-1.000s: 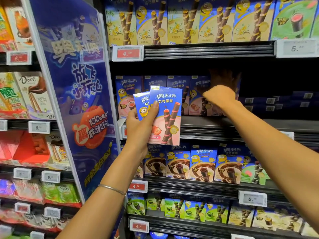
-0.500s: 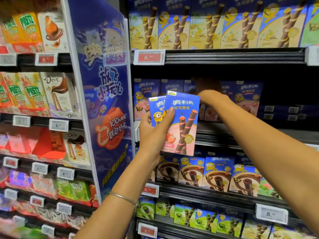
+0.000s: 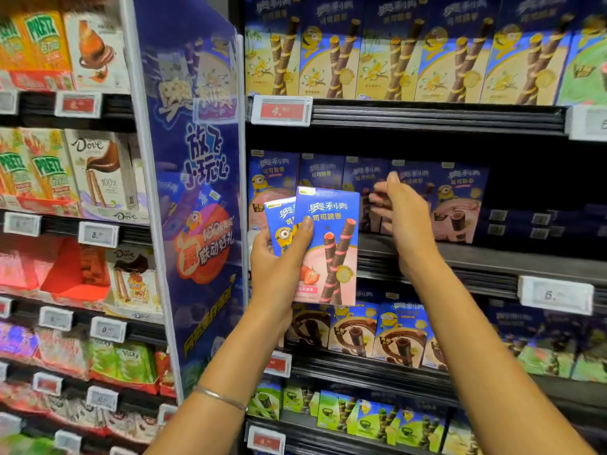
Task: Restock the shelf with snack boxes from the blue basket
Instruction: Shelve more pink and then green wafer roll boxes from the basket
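Observation:
My left hand (image 3: 279, 257) grips two blue strawberry wafer-roll boxes (image 3: 328, 244) upright in front of the middle shelf (image 3: 492, 257). The front box overlaps the second box (image 3: 279, 221) behind it. My right hand (image 3: 404, 211) hovers just in front of the row of matching blue boxes (image 3: 460, 198) standing on that shelf, fingers loose and holding nothing. The blue basket is out of view.
To the right of the row the middle shelf is dark, with low boxes (image 3: 542, 221) far back. A blue promo panel (image 3: 197, 192) juts out on the left. Vanilla boxes (image 3: 394, 54) fill the shelf above, chocolate boxes (image 3: 394, 336) the one below.
My right hand has drawn back out of the shelf from the row of boxes and now holds nothing. The view has shifted left. My left hand still holds both boxes.

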### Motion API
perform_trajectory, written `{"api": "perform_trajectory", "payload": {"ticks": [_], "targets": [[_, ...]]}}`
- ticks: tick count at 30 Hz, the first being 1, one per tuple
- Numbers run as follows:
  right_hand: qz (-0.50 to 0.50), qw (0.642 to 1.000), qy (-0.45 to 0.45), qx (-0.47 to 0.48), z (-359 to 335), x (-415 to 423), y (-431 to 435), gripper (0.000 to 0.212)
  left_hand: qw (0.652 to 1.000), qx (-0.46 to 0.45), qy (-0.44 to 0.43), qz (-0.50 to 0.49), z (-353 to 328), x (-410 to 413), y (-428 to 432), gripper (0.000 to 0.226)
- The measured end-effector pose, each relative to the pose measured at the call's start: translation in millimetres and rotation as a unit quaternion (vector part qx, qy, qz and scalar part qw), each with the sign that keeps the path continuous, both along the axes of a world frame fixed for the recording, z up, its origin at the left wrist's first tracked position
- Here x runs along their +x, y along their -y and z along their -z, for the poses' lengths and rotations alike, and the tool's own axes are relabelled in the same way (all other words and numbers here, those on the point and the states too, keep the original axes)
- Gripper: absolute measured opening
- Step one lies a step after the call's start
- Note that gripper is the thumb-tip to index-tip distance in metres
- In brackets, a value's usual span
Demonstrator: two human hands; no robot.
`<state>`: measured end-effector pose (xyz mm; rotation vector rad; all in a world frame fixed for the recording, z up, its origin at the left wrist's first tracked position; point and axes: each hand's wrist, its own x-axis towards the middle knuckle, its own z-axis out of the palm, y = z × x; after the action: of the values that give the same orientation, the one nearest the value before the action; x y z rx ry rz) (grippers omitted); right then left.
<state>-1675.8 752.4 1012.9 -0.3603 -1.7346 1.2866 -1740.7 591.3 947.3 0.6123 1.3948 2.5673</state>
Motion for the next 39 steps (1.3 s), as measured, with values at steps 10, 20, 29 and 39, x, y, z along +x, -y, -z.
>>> {"api": "perform_trajectory", "payload": {"ticks": [10, 20, 29, 39], "targets": [[-0.124, 0.981, 0.125, 0.079, 23, 43, 29, 0.030, 1.000, 0.003, 0.013, 0.011, 13, 15, 5, 0.050], [0.101, 0.988, 0.026, 0.112, -31, -28, -28, 0.022, 0.993, -0.058, -0.002, -0.100, 37, 0, 38, 0.020], [0.151, 0.972, 0.145, 0.107, 2, -82, -23, 0.025, 0.994, -0.069, -0.033, -0.075, 36, 2, 53, 0.021], [0.093, 0.963, 0.198, 0.156, 15, -80, -14, 0.035, 0.998, -0.040, -0.007, -0.053, 22, -2, 39, 0.019]]}}
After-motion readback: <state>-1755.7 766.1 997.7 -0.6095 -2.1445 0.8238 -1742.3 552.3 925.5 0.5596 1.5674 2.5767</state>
